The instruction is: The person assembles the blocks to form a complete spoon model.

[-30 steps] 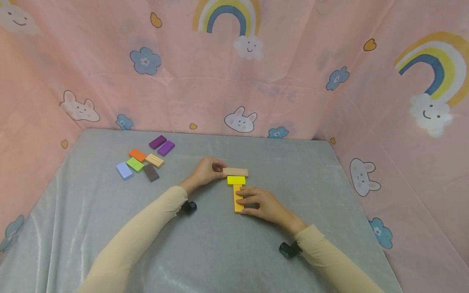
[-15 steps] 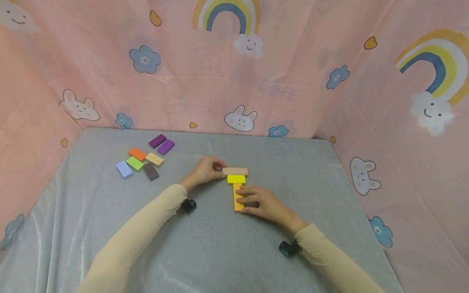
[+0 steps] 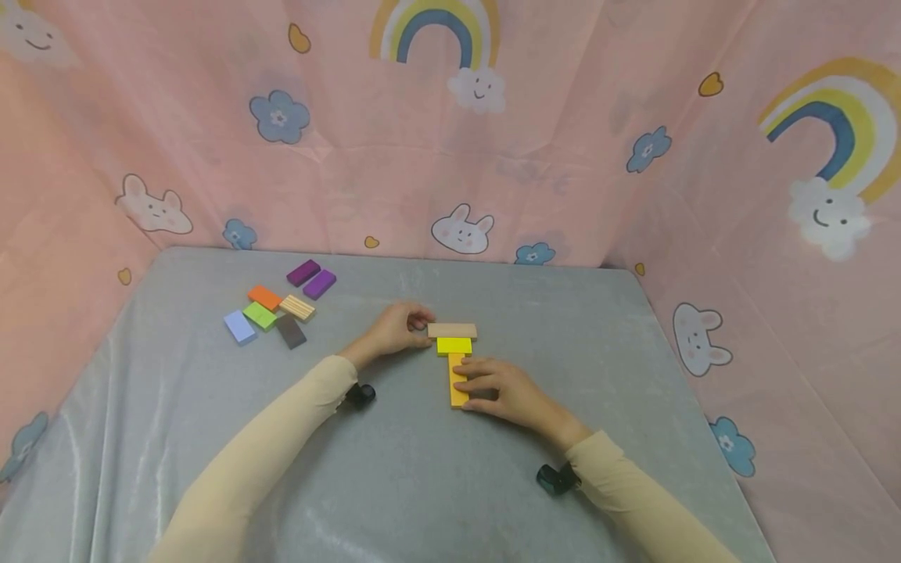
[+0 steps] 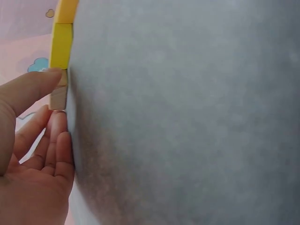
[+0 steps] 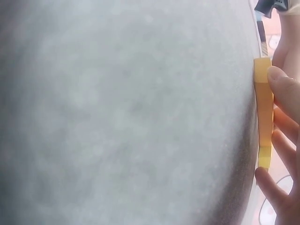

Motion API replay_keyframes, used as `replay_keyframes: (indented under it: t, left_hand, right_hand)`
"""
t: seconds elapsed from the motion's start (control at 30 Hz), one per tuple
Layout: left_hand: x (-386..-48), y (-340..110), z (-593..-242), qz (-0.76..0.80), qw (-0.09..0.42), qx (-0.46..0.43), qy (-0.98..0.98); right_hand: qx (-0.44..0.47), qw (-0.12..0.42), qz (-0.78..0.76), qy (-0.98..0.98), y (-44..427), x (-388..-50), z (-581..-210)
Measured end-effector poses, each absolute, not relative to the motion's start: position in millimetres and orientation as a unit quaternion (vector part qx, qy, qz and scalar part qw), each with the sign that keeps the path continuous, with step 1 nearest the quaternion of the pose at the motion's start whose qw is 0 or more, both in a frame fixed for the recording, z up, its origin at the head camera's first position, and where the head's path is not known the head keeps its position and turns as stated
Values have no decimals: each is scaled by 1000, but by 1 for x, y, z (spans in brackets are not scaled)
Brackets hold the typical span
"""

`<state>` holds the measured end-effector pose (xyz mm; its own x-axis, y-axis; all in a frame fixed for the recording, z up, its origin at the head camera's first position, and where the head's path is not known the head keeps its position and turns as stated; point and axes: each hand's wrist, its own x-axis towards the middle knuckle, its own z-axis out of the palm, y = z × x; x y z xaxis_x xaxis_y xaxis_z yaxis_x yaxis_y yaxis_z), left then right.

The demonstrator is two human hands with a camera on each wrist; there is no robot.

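Note:
In the head view, three flat blocks lie in a line: a plain wooden block (image 3: 452, 331) crosswise at the far end, a bright yellow block (image 3: 454, 346) against it, and an orange-yellow block (image 3: 457, 383) running lengthwise nearest me. My left hand (image 3: 396, 327) is at the wooden block's left end, thumb in front and fingertips behind; the left wrist view shows thumb and fingertips on either side of that end. My right hand (image 3: 510, 391) comes from the right, its fairly straight fingers resting on the orange-yellow block, with the thumb (image 5: 276, 74) at its near end.
A loose group lies at the back left: dark purple (image 3: 303, 272), purple (image 3: 320, 284), orange (image 3: 264, 297), green (image 3: 260, 316), light blue (image 3: 240, 328), striped (image 3: 296, 307) and dark brown (image 3: 290, 331) blocks. Behind the grey tablecloth (image 3: 422, 485) hangs a pink patterned curtain (image 3: 324, 188).
My left thumb has drawn back slightly to the left from the wooden block. The blocks and my right hand stay in place.

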<state>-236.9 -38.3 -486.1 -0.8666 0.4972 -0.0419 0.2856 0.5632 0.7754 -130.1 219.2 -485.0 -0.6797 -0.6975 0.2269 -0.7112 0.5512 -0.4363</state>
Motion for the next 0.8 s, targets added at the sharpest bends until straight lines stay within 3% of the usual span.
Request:
replay_keyframes:
  t: [0.4,0.8]
  left_hand:
    - [-234,-64,-482,434,155,202,864]
    - [-227,-123,-467,449,78,161,876]
  right_hand:
    - [389,-5,268,-881,220,-130,-485]
    - [392,4,268,-880,219,-134,-486]
